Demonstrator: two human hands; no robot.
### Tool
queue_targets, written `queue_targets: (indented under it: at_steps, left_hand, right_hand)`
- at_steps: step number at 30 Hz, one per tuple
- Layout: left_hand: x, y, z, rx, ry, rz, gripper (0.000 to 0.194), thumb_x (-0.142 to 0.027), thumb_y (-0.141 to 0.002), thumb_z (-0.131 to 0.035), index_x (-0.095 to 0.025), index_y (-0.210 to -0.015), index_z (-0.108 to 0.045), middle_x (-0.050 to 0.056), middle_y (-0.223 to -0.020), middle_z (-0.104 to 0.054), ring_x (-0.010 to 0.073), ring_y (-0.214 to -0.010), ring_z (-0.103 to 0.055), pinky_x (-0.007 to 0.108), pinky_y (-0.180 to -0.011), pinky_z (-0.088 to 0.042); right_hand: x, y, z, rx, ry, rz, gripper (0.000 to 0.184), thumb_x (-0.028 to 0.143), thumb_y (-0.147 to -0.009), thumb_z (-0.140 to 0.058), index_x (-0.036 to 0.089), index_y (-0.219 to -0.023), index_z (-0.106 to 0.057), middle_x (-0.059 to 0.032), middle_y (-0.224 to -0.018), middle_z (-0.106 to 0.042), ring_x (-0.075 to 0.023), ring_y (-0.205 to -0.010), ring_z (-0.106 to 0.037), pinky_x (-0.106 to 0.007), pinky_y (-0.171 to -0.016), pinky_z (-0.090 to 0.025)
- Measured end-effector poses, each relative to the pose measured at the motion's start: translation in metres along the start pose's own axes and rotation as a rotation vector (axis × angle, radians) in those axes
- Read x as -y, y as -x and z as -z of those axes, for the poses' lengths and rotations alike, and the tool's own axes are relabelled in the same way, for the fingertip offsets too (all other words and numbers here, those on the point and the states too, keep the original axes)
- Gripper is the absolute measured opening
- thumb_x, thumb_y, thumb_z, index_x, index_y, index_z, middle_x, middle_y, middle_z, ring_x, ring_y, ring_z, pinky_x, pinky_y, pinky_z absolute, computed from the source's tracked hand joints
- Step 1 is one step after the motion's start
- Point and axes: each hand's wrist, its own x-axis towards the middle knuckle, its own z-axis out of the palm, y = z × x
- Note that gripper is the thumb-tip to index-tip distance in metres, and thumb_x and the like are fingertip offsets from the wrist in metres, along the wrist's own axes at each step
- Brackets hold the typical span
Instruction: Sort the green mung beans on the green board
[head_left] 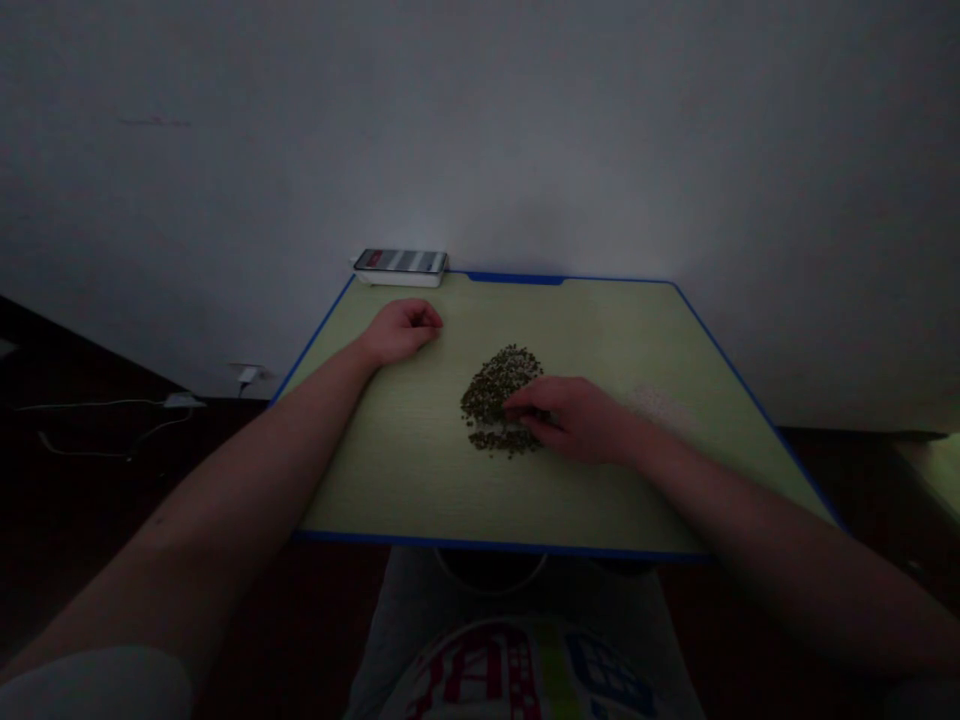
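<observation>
A heap of small dark grains or beans (499, 385), with a few paler bits among them, lies spread on the light green table (420, 480). My right hand (574, 418) reaches in from the right, its fingertips pinched together at the heap's right side. Anything between those fingertips is too small to make out. Beyond my right wrist lies a faint patch of pale grains (664, 408). My left hand (405, 332) rests on the table's far left part, fingers curled in, apart from the heap, and nothing shows in it.
At the far left corner, a phone (401, 261) lies on a white box (397, 278). A blue rim (480, 547) edges the table, which stands against a pale wall (525, 130). White cables (112, 453) hang near a plug (247, 375) at left.
</observation>
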Motion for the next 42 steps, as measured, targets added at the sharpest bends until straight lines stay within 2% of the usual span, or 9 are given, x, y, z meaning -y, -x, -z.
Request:
queue_targets:
  at_steps: [7,21,34,42]
  left_hand:
    - [0.001,-0.001,0.0,0.006,0.01,0.012,0.021,-0.028,-0.061,-0.061,-0.015,-0.077,-0.063,-0.001,-0.064,-0.054,0.0118,-0.06,-0.046,0.026,-0.058,-0.037]
    - [0.001,0.0,-0.001,0.007,0.042,0.01,0.021,-0.027,-0.062,-0.063,-0.015,-0.078,-0.063,-0.002,-0.062,-0.051,0.0103,-0.057,-0.044,0.024,-0.054,-0.036]
    - [-0.006,0.001,0.0,-0.003,0.002,0.002,0.019,-0.026,-0.062,-0.062,-0.014,-0.077,-0.062,-0.002,-0.063,-0.053,0.0101,-0.058,-0.046,0.024,-0.057,-0.038]
    - [-0.005,0.001,-0.001,-0.003,0.03,0.031,0.02,-0.025,-0.061,-0.062,-0.014,-0.077,-0.062,-0.002,-0.062,-0.052,0.0103,-0.057,-0.045,0.024,-0.055,-0.036]
  right_hand:
    - [-0.003,0.0,0.0,-0.024,0.037,-0.047,0.03,0.014,-0.084,-0.054,0.021,-0.11,-0.067,-0.0054,-0.096,-0.073,-0.0189,-0.085,-0.066,-0.031,-0.075,-0.049]
    - [0.002,0.004,-0.001,0.02,-0.008,0.061,0.03,0.014,-0.085,-0.054,0.019,-0.113,-0.065,-0.0065,-0.098,-0.072,-0.0187,-0.089,-0.065,-0.031,-0.079,-0.048]
    - [0.01,0.01,0.002,0.076,-0.026,0.1,0.027,0.016,-0.088,-0.051,0.017,-0.111,-0.066,-0.0083,-0.093,-0.071,-0.0188,-0.084,-0.064,-0.031,-0.076,-0.049]
    - [0.009,0.01,0.0,0.044,-0.012,0.123,0.027,0.017,-0.088,-0.05,0.017,-0.111,-0.066,-0.0079,-0.092,-0.071,-0.0186,-0.081,-0.065,-0.031,-0.073,-0.049]
